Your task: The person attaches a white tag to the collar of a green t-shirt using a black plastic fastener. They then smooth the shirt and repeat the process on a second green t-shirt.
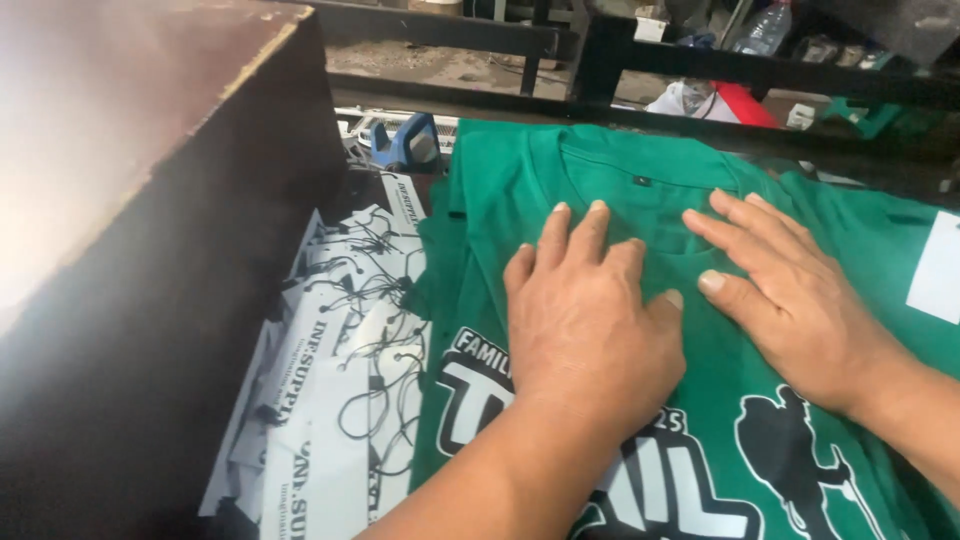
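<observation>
Two hands flat on a green T-shirt (640,200), nothing gripped. Left hand (590,320) is palm-down, fingers close together, pointing toward the collar, pressed on the chest area just above the white print (660,480). Right hand (790,290) lies beside it, fingers slightly fanned, also flat, fingertips angled toward the neckline. Thumbs nearly meet in the middle. No pinch on either side, just open palms pushing on cloth.

Shirt sits face-up on what looks like a stack of the same green shirts, collar away from the person, small dark tag at the neck. A white paper slip (940,265) rests on the fabric at the far right edge.

To the left: a heap of white transfer sheets with black graphics (340,380), and beside that a large dark board or lid (130,200), tilted up. A blue tool (405,140) lies beyond the sheets. A clear plastic bottle (765,28) stands behind the dark frame rail at the back.

My read on doing this well: keep palms flat and sweep outward from centre, so wrinkles get pushed to the edges rather than trapped under the print. Even pressure, no dragging the collar off line. Fabric near the neck still shows a soft crease; I'd work that first.
</observation>
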